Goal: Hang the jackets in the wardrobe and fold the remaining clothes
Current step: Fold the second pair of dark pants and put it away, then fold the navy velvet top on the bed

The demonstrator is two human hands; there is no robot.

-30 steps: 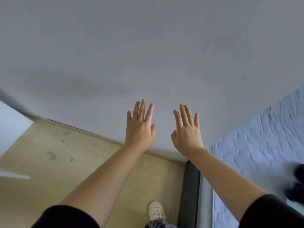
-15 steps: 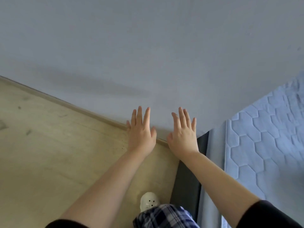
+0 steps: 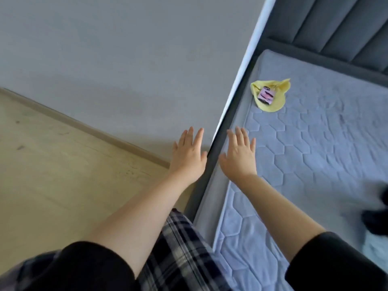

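Looking down: pale wood floor (image 3: pixel 52 175) fills my left side and meets a grey wall (image 3: pixel 126 59) along a skirting line.
Left hand (image 3: pixel 188 157): empty, fingers straight and spread, back of the hand toward me, held out in front of the wall just left of the bed's edge.
Bed frame (image 3: pixel 195 198): a dark strip running up between my two hands.
Right hand (image 3: pixel 238 158): empty too, fingers straight and apart, held over the left edge of the mattress (image 3: pixel 315 154).
Yellow cloth (image 3: pixel 279 101): lying on the mattress beyond my right hand, with a small pink item (image 3: pixel 265 95) on top of it.
Dark clothing (image 3: pixel 375 219): a blurred heap on the mattress at the far right, cut off by the view and well apart from both hands; I cannot tell which garment it is.
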